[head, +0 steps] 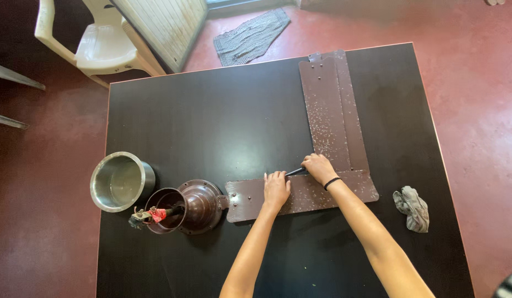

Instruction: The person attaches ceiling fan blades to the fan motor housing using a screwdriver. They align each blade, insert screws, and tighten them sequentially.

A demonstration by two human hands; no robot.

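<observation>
Fingers of the left hand (pixel 276 189) lie flat, pressed together on the brown fan blade (pixel 303 194), which lies across the dark table (pixel 212 116). The right hand (pixel 319 168) pinches a thin dark tool (pixel 295 172) just above the blade's edge, between both hands.

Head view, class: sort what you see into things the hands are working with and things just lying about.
In use: left hand flat on brown fan blade; right hand gripping dark tool; fan motor housing.

Lying about: steel bowl, grey rag, spare blades, plastic chair, floor cloth.
</observation>
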